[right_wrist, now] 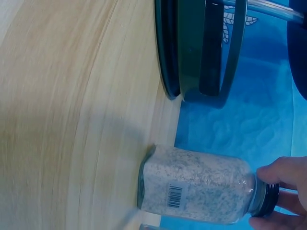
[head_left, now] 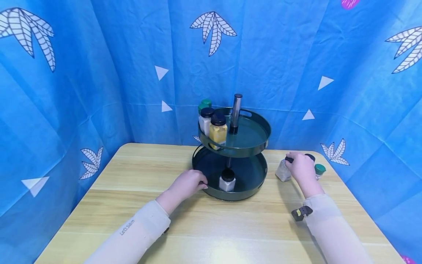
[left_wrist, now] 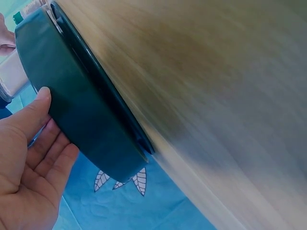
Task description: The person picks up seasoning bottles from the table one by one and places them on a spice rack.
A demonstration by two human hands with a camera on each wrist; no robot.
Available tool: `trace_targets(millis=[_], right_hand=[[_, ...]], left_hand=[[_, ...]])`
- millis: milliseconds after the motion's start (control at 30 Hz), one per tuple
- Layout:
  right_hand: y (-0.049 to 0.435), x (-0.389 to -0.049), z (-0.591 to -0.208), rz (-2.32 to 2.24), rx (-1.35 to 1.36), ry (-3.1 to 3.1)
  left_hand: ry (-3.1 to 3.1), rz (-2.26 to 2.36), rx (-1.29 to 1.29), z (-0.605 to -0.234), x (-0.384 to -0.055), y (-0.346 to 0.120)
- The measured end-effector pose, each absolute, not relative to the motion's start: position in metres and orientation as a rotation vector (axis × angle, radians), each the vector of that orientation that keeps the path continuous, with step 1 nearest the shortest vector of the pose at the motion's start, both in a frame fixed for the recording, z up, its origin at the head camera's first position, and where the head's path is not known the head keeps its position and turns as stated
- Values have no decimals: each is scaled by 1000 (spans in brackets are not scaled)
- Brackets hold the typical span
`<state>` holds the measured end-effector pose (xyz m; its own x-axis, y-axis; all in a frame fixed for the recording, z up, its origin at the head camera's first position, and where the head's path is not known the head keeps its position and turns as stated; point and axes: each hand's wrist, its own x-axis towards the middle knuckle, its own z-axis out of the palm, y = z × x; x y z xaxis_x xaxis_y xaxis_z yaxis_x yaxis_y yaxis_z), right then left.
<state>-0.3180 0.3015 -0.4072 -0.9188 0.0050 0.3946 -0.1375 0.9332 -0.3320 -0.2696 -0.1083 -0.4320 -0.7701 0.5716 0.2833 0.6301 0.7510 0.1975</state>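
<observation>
A dark green two-tier tray (head_left: 260, 182) stands toward the back of the table. My left hand (head_left: 189, 182) pinches the rim of its lower tier, the thumb against the outer wall in the left wrist view. One jar with a black lid (head_left: 227, 180) stands on that lower tier. Off to the right, my right hand (head_left: 301, 169) grips the black lid of a clear seasoning jar (right_wrist: 196, 184) with pale, flaky contents and a barcode label. This jar tilts slightly in the head view, its base close over the table.
The upper tier holds a yellow-filled jar (head_left: 217, 134), a white-filled jar (head_left: 205, 123) and green-lidded containers (head_left: 206, 103) behind them. A metal post (head_left: 236, 112) rises through the tray. By my right hand stand a green-lidded jar (head_left: 319, 169) and another black lid (head_left: 310, 157). Blue curtains (head_left: 141, 73) surround the table.
</observation>
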Motion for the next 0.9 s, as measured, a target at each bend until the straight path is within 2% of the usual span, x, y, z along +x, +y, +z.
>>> trace_targets(millis=[900], right_hand=[[299, -302, -403, 510, 116, -2746]], left_hand=[[-2752, -419, -942, -434, -271, -107]])
